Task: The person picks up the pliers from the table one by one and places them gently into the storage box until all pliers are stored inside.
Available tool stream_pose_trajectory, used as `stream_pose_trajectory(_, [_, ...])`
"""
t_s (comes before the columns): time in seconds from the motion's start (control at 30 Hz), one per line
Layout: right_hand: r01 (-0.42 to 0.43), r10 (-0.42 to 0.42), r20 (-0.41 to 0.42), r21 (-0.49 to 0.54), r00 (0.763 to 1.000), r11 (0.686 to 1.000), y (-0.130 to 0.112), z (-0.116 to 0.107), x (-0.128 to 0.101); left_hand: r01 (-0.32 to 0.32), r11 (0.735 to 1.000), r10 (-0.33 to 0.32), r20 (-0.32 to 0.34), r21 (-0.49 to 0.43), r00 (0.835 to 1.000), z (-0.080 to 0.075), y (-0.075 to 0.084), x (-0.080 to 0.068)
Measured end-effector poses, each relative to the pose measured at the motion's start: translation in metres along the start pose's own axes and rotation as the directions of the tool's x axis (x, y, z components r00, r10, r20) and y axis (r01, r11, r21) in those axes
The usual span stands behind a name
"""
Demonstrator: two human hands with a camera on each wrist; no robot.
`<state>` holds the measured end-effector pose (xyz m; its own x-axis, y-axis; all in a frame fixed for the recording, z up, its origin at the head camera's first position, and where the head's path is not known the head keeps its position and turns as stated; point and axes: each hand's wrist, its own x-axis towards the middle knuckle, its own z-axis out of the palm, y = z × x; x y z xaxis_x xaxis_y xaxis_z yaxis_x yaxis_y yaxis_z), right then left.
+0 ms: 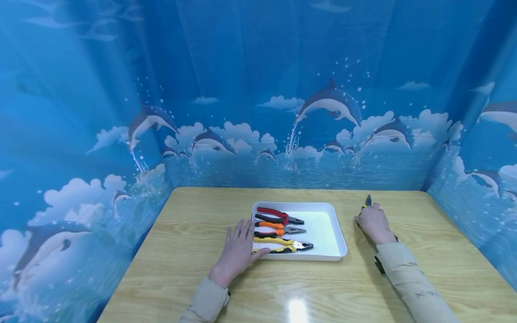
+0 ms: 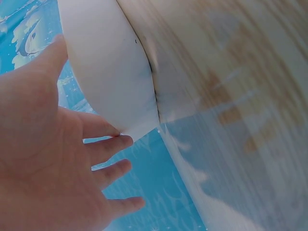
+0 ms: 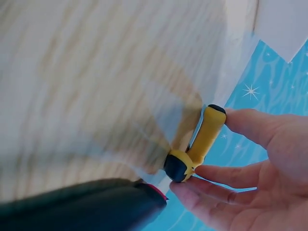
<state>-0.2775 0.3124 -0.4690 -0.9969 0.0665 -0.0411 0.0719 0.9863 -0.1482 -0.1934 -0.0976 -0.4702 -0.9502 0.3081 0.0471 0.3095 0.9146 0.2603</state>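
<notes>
- Tray [image 1: 327,224] near the table's [image 1: 194,233] far edge held three pliers [image 1: 278,229].
- Your right hand [image 1: 373,223] grasped yellow-handled pliers [image 3: 197,147]; your left hand [image 1: 238,251] lay flat, fingers released, against the tray's rim.

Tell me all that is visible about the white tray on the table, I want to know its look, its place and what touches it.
The white tray is a shallow rectangle with rounded corners and a raised rim, apparently plastic. It lies flat near the middle of the wooden table. Three pliers lie in its left half, jaws pointing right: red-handled pliers, orange-handled pliers, yellow-handled pliers. Its right half is bare. The left hand rests with straight fingers at its left edge.
</notes>
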Motion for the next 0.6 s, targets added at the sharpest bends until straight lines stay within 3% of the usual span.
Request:
stream_pose_trajectory(0.33, [-0.017, 0.016, 0.084, 0.005, 0.996, 1.000, -0.010, -0.005, -0.009, -0.002, 1.000, 0.002, 0.000, -0.010, 1.000, -0.001, 0.000, 0.000])
stream_pose_trajectory(0.6, [0.000, 0.002, 0.099, -0.016, 0.995, 1.000, -0.015, -0.005, -0.017, -0.005, 1.000, 0.005, -0.004, -0.005, 1.000, -0.001, 0.000, -0.001])
